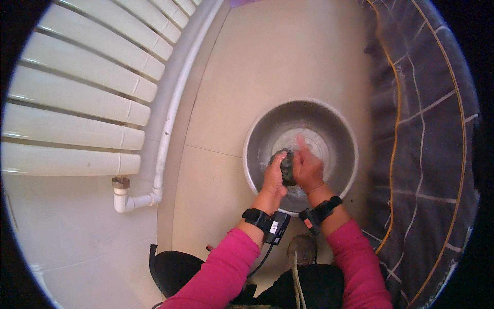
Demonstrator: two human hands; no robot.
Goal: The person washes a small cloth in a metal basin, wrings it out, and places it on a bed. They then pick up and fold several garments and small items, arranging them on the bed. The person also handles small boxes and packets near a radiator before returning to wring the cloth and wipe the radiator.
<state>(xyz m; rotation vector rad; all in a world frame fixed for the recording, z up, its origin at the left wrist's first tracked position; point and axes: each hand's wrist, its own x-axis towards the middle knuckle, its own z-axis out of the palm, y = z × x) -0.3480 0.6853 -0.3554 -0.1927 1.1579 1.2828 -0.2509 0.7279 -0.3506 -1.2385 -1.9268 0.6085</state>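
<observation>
A dark, wet, crumpled bundle (287,169), greenish black, is between my hands, low over a wide round metal basin (263,117). Whether it is cloth or something else I cannot make out. My left hand (273,175) grips its left side, thumb lying along the top. Against its right side my right hand (309,169) is closed, with a blurred finger or two pointing forward. Below the hands, the basin's bottom looks wet and shiny. Part of the bundle is hidden by my fingers.
Left of the basin, a white radiator (77,121) stands by the wall with a white pipe (167,129). A dark fabric cover (427,139) with pale lines and a yellow edge hangs at the right. My shoe (302,251) is just behind the basin on the beige tiled floor (221,123).
</observation>
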